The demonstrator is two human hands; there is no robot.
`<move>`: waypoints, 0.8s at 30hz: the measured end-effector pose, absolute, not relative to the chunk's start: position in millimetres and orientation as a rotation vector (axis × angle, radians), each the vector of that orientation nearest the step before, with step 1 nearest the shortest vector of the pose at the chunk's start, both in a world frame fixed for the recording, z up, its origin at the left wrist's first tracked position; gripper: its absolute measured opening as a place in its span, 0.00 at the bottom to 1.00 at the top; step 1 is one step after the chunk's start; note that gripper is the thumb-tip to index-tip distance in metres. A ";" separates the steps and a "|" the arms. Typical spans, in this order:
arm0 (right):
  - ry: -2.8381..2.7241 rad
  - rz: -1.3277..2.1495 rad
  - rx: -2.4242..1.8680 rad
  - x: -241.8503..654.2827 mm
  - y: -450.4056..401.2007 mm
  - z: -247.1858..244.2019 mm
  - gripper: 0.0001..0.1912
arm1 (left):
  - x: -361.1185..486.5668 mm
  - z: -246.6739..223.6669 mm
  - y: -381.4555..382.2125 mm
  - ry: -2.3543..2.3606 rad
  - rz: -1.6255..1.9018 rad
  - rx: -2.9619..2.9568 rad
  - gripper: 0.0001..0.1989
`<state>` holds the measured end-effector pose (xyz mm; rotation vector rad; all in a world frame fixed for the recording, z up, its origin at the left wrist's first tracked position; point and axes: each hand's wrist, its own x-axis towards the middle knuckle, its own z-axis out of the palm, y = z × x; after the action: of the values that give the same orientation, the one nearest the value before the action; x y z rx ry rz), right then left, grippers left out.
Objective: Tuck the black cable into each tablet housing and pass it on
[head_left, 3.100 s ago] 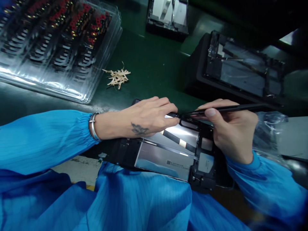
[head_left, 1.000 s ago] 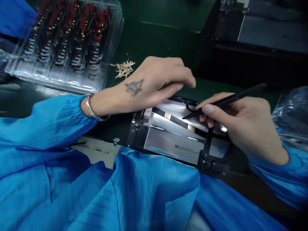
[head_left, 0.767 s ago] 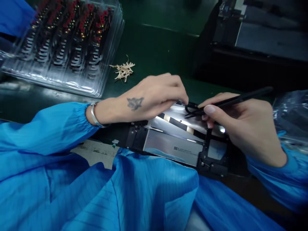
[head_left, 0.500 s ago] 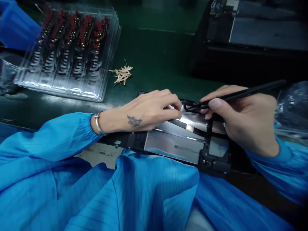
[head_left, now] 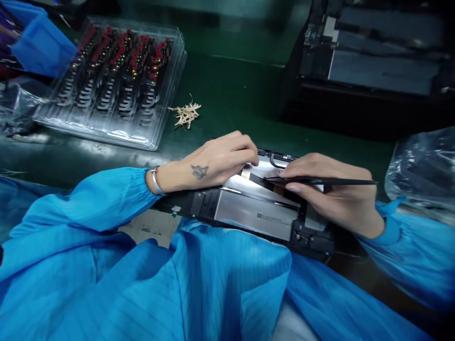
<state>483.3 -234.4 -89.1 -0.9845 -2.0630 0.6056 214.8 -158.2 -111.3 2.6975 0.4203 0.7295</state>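
An opened flat device with silver panels and a black frame lies at the table's front edge. My left hand rests over its upper left part, fingers curled down together; what they pinch, if anything, is hidden. My right hand holds black tweezers between thumb and fingers, nearly level, with the tips over the middle of the device. The tips reach a dark flat strip crossing the silver panel. Just above the tweezers, a black curved cable shows near the top edge.
Stacked clear trays with red and black parts stand at the upper left, beside a blue bin. Pale strips lie in a small pile. More devices sit upper right; a clear plastic bag is at right.
My right hand has moved left and turned, so the tweezers lie flatter and their tips sit lower on the device. My left hand has shifted slightly left. The camera view has also shifted.
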 end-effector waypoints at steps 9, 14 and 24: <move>-2.028 0.619 -1.008 478.8 -234.1 -88.2 0.05 | 215.7 -108.8 -157.8 0.448 0.680 2.714 0.15; -1.916 0.480 -0.908 502.2 -259.6 -76.1 0.10 | 210.0 -111.0 -154.8 0.381 0.730 2.775 0.13; -1.477 -0.547 -1.275 600.4 -446.2 -109.4 0.14 | 370.1 -42.8 -169.0 -0.641 0.419 3.114 0.11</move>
<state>600.4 -446.2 -109.4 -1.2754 -1.4767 -0.5472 370.1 -169.0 -42.8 3.1138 -0.6407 0.4188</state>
